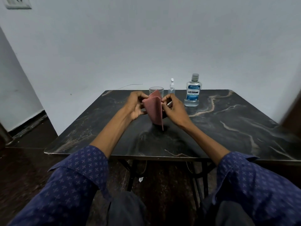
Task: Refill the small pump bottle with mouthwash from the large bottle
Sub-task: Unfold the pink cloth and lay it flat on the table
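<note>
above the table (pixel 228 128), left hand (pixel 134 106) and right hand (pixel 173 110) both pinch a pink cloth (pixel 154 110). behind stand a glass (pixel 156 90), pump bottle (pixel 171 88) and capped large bottle (pixel 192 91).

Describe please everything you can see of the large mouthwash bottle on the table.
The large mouthwash bottle stands upright on the far part of the dark marbled table, right of the small pump bottle and apart from it. It looks like clear plastic, with a grey cap still on and a blue and white label reading Listerine Cool Mint. The liquid inside looks clear or very pale. Neither hand touches it; both hold a pink cloth nearer the person.
</note>
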`<state>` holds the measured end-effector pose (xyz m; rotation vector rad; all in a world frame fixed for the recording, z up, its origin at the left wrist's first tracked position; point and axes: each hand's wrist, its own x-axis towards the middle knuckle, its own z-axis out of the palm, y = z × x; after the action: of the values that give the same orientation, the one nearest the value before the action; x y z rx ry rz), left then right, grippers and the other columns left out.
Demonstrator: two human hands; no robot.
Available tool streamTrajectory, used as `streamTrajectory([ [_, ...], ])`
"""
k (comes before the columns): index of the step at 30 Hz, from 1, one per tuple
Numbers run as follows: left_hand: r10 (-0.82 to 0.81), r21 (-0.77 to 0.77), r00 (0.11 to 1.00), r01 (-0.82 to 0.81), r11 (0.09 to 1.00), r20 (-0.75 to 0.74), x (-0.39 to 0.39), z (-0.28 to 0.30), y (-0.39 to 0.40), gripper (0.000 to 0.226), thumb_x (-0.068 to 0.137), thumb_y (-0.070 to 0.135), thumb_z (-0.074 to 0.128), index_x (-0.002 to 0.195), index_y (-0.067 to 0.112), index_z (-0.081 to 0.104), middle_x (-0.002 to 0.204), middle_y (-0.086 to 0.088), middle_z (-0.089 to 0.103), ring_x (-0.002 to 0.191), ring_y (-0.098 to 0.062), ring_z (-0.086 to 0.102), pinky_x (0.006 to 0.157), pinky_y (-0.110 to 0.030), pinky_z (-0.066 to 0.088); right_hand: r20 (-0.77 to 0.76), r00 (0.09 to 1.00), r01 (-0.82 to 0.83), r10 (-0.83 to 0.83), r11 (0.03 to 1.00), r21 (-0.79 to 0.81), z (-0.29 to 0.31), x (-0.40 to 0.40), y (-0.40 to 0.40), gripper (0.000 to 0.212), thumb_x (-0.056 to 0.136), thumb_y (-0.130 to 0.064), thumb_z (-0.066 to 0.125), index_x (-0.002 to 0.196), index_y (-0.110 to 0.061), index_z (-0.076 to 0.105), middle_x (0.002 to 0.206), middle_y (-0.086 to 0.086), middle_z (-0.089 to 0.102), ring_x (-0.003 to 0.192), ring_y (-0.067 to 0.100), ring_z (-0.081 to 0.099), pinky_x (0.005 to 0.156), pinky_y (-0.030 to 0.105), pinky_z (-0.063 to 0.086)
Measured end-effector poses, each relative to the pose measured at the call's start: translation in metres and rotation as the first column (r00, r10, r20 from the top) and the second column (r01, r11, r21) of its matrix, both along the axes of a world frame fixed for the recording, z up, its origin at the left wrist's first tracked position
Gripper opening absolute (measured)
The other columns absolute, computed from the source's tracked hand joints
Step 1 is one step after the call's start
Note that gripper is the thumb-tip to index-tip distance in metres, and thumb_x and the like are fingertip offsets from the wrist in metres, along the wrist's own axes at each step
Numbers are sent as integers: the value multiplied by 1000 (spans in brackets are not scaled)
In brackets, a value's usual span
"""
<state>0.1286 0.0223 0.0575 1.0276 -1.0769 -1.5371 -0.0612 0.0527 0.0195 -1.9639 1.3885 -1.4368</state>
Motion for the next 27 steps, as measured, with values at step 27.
streamTrajectory([
  [27, 522, -499, 719, -278, 821, 458, 69, -61, -12, 45, 87, -14, 42, 103, 4, 81, 109, -13, 80, 110, -25, 73, 105, -38, 55, -610, 648, -300, 455, 890, 345, -17, 28, 19, 39, 98, -44, 62, 131, -23, 60, 136, -5, 65, 116, 12, 61, 100, 32, 47],
])
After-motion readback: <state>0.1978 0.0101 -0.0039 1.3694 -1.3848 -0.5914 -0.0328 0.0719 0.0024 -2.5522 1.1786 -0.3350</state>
